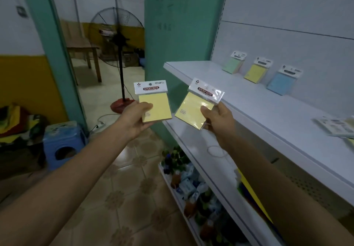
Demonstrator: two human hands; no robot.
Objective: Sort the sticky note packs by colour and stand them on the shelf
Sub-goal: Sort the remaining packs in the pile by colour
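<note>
Yellow sticky note packs occupy both of our hands. Our left hand (134,120) grips the left yellow pack (156,109) at its lower left corner, thumb curled across the front face, with the header card upright. Our right hand (216,119) pinches the right yellow pack (191,107) at its lower right corner, thumb on the front; this pack is tilted. We hold both packs in the air, side by side and apart, near the left end of the upper shelf (239,100).

On that shelf three packs stand against the back panel, spaced apart, left to right:
- green pack (232,65)
- standing yellow pack (255,73)
- blue pack (281,83)

Further right, a flat stack (336,127) of packs lies on the shelf surface. A standing fan (118,35) and a blue stool (63,140) occupy the tiled floor to our left.
</note>
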